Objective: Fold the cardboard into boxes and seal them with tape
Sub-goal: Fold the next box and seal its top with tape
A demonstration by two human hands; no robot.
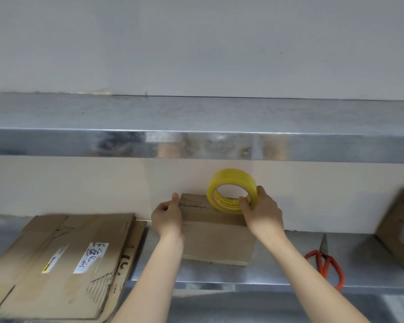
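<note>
- The flat cardboard [56,257] lies stacked at the near left of the worktop [278,271]; the scissors [327,264] lie at the right.
- The folded box [217,236] stands mid-worktop, flaps closed.
- The left hand [167,215] clamps the box's top left corner.
- The right hand [262,213] grips the tape roll [229,177], which stands on edge on the box top.
- Step in hand: sealing the top seam. Whether a strip is already laid cannot be told.
- The next move likely calls for a steady pull along the seam, with the box held down.

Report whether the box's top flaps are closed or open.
Closed: flaps of the box lie flat, meeting at a seam; the tape roll stands on them.
</note>
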